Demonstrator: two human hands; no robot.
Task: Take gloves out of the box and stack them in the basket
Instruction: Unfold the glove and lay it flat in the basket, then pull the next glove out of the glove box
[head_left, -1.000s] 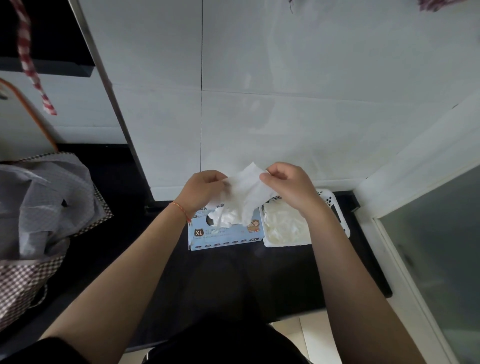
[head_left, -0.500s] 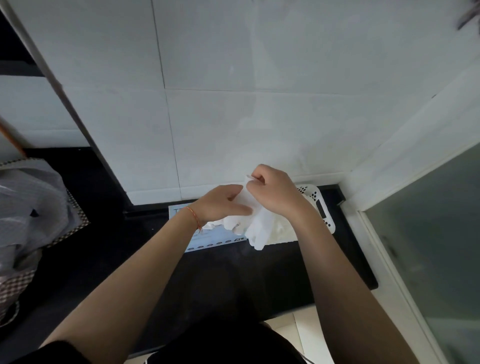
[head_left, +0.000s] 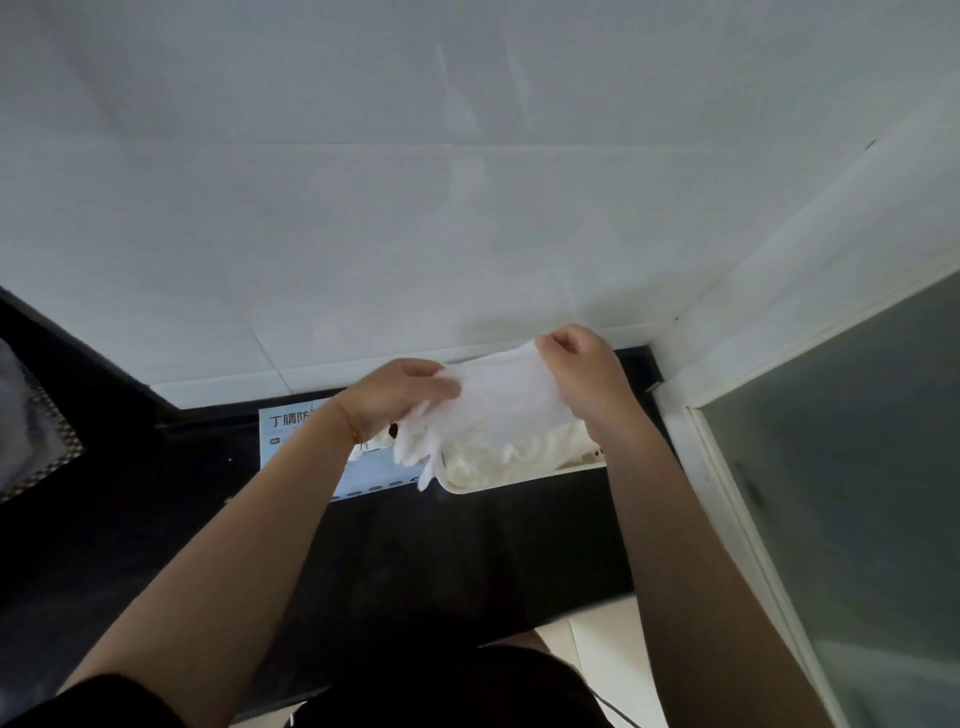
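Left hand (head_left: 395, 397): grip closed on the near-left edge of a white glove (head_left: 498, 402), thumb on top.
Right hand (head_left: 587, 374): pinches the glove's far-right edge — fingers curled round it.
Glove: stretched flat between both hands, above the white basket (head_left: 519, 480) — fingertips dangling over its left rim.
Basket: on the black surface (head_left: 415, 561), holding a pile of gloves.
Box (head_left: 358, 470): blue, just left of the basket.
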